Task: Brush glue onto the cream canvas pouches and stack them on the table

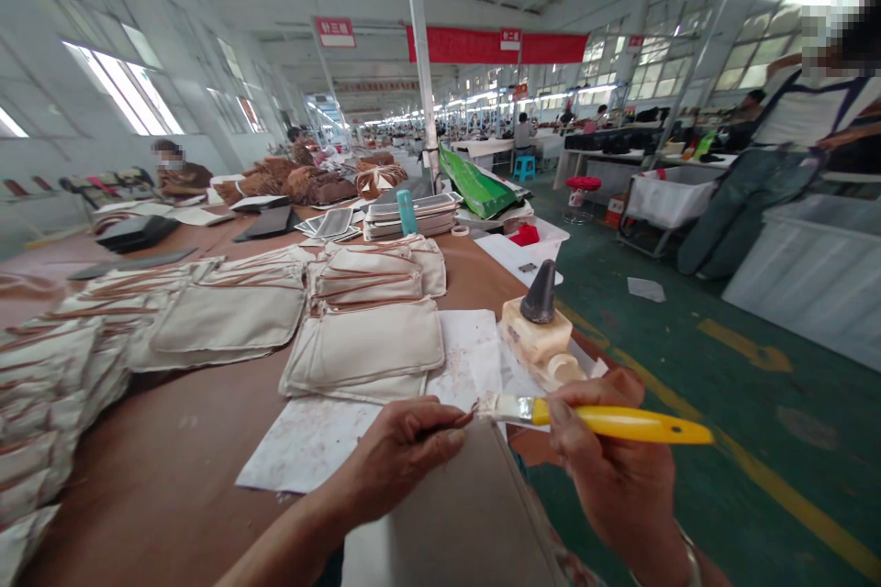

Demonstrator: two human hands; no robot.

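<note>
My right hand (612, 468) is closed around a paintbrush (626, 423) with a yellow handle, held level. Its pale, caked bristles touch the tip of what my left hand (413, 445) pinches, a thin brown strip (466, 418) at the top edge of a flat beige fabric piece (468, 514). Most of that strip is hidden by my fingers. Beyond my right hand stands a stained glue bottle (538, 335) with a dark cone-shaped cap. Stitched beige pouches (375, 335) with brown strips lie in stacks ahead and to the left.
Smudged white paper (309, 440) covers part of the brown tabletop (172, 468). Farther back are a turquoise bottle (406, 213), grey panels (413, 218) and a green bag (482, 186). A person (777, 138) stands at right near white bins (812, 266); another sits at far left.
</note>
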